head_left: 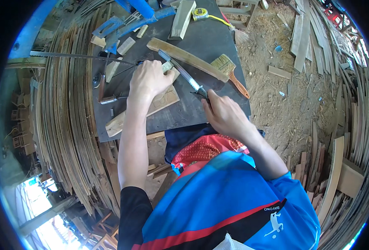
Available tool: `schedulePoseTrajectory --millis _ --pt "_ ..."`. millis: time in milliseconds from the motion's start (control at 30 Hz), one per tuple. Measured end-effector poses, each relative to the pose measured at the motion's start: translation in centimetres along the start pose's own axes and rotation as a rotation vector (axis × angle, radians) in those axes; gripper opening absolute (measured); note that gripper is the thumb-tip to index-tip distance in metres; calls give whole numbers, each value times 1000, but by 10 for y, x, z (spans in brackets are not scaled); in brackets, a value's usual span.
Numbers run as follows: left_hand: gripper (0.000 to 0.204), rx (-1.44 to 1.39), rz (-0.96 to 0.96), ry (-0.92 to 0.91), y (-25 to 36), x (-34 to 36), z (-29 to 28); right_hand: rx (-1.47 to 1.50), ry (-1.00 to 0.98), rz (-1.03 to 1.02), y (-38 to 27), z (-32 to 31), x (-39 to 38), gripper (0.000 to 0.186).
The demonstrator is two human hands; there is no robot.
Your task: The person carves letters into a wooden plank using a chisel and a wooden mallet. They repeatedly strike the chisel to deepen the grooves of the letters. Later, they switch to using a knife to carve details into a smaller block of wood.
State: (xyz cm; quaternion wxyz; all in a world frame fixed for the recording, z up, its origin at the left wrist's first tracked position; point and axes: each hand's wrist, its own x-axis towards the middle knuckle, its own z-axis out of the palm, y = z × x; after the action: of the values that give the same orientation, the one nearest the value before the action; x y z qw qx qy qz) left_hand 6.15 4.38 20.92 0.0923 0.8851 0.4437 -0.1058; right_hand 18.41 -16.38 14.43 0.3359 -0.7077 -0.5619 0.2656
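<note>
My left hand [149,79] presses down on a flat piece of wood [122,118] that lies on a dark worktable [205,41]. A grey metal file [179,71] is gripped by its dark handle in my right hand [222,112]. Its blade reaches up and left across the wood, its tip close to my left fingers. A long curved wooden slat [188,58] lies just beyond the file.
A paint brush [230,73] with an orange handle lies right of the slat. At the table's far edge sit a wood block [181,18], a yellow tape measure [200,13] and a blue clamp [126,25]. Stacked planks [63,112] stand left; sawdust and offcuts [305,37] cover the ground right.
</note>
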Motion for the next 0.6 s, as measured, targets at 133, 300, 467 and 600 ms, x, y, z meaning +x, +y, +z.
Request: schedulePoseTrajectory --millis 133,300,467,600 --pt "41 38 40 23 -9 -3 5 65 -64 31 9 -11 14 29" --pt "40 75 64 -6 -14 -6 2 74 -32 8 9 10 13 29" --pt "41 79 46 -13 -10 -12 5 16 19 -12 1 31 13 27" --pt "42 91 55 -5 -12 -10 5 53 -30 21 2 36 24 27"
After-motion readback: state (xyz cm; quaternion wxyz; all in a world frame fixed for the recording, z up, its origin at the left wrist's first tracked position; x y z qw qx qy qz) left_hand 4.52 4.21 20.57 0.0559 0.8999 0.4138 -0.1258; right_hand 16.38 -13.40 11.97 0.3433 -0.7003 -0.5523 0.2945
